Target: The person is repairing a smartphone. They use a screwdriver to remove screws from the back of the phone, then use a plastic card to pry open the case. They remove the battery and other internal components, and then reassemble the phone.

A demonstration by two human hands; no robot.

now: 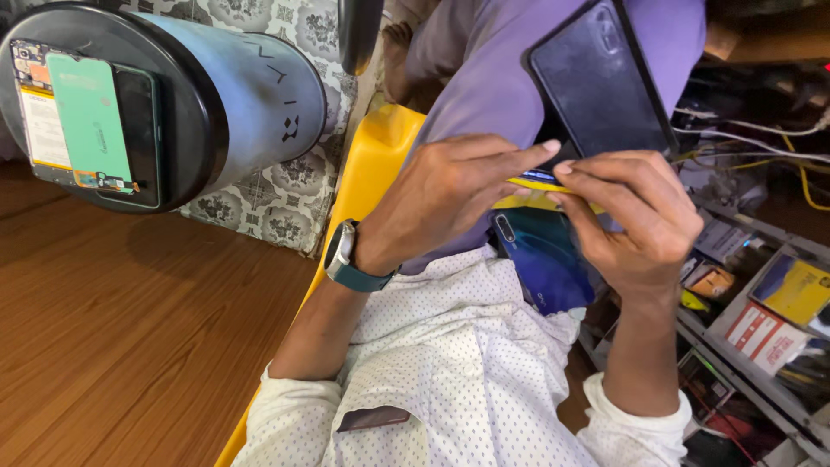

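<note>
My left hand (450, 195), with a watch on its wrist, and my right hand (635, 216) meet over my lap. Their fingertips pinch a small flat yellow and blue part (536, 182) between them. A black phone screen panel (601, 78) lies on my purple trouser leg just above the hands. Under them rests a blue phone back cover (540, 259) with a camera cut-out. An opened phone (86, 121) with a green battery and bare circuit board lies on the black top of a round stool at the far left.
I sit on a yellow plastic chair (372, 164) over a wooden floor (130, 329). The grey stool (242, 95) stands beside a patterned cushion. Shelves (761, 320) with small boxes and cables fill the right side.
</note>
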